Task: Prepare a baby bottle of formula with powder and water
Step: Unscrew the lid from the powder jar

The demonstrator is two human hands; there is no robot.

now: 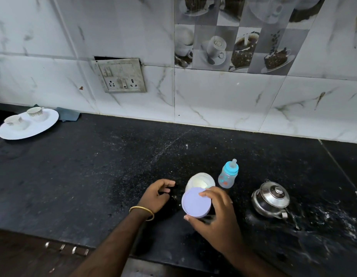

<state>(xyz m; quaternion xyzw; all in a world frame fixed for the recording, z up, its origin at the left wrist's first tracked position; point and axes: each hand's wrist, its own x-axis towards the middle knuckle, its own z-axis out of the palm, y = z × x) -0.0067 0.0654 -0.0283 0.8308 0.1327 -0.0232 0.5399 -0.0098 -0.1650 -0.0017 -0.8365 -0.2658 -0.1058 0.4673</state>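
On the black speckled stone counter (93, 166) we see an open white tub of pale powder (199, 181) standing just in front of our hands, its mouth uncovered. Our right hand (215, 218) pinches a round lilac plastic lid (196, 204) between thumb and fingers, holding it tilted just in front of the tub. Our left hand (156, 195), with a gold bangle (142, 212) at the wrist, hovers left of the tub with its fingers loosely curled around nothing. Just right of the tub stands a small clear baby bottle with a blue collar and teat (228, 173), upright and capped. Further right sits a shiny steel kettle with a knobbed lid (270, 198). Far to the left, a white plate (39, 127) carries two patterned teacups (34, 113), and a grimy switch and socket panel (120, 75) is set in the marbled wall tiles.
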